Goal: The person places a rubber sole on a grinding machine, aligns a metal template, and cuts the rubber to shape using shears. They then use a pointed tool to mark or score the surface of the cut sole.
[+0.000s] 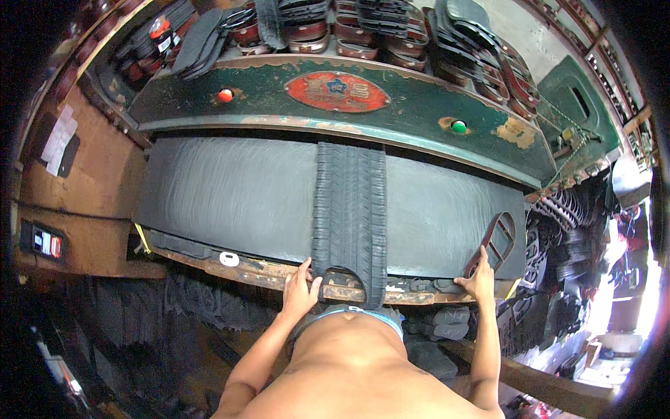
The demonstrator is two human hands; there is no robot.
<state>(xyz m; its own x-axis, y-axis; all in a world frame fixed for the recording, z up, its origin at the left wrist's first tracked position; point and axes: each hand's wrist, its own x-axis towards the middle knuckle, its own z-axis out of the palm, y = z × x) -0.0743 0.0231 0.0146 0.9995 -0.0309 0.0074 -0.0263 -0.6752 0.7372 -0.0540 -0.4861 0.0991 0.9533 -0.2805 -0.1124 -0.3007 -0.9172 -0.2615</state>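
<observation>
Two bare hands at the press, both forearms up from the lower edge, elbows out. Left hand: at the front edge of the plate, just left of the tread; index finger pointing forward, thumb toward the rubber, gap between them. Can't tell if it pinches the tread edge or only rests by it. Right hand: wrist nearly straight, fingers forward along the die, thumb out to the left, near end of the die gripped between them.

Tread lies front-to-back across the middle of the plate, near end over the front edge, curved cutout at its lower left. Die sits on the right part of the plate, well apart from the tread, slanting away to the right; open frame with cross-braces, plate showing through.

Containers: jar with orange lid, upper left; contents can't be made out. Top ledge carries stacked red-brown dies, black soles piled on some. White item on the front ledge, left of the left hand.
</observation>
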